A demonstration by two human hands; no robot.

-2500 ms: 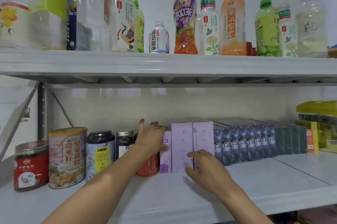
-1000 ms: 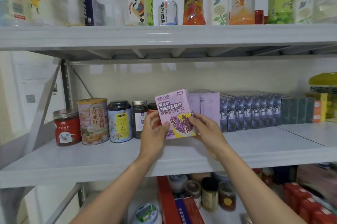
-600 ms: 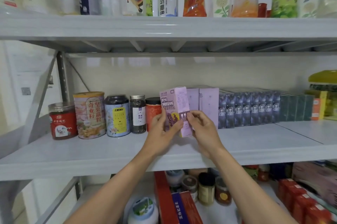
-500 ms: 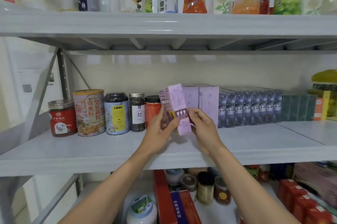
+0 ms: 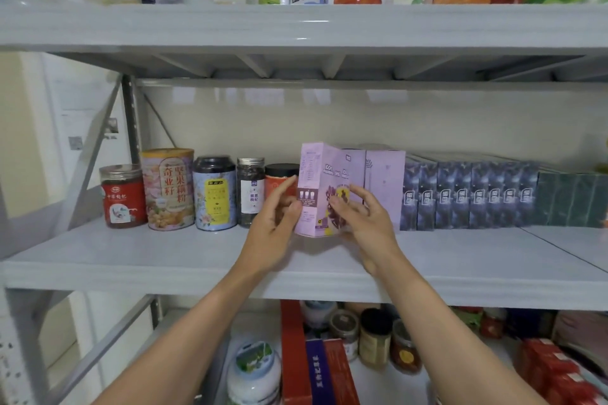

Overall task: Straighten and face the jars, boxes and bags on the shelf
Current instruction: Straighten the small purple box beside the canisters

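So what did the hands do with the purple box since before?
Both hands, left hand and right hand, pulled the purple box out of the row, turned it round in the air, and now hold it low at the middle shelf, upright. The jars and dark boxes stayed put.

A broad bare strip of the middle shelf [image 5: 131, 259] is left in front of the goods, wide enough for a hand to be passed along it. The back is blocked on the left by a row of jars [image 5: 171, 189], and on the right by a tight rank of dark boxes [image 5: 467, 195]. Between them the gap is filled by the pink box [image 5: 320, 174], flanked by the left hand [image 5: 273, 226] and right hand [image 5: 365, 223]. Headroom is limited by the upper shelf [image 5: 296, 27].
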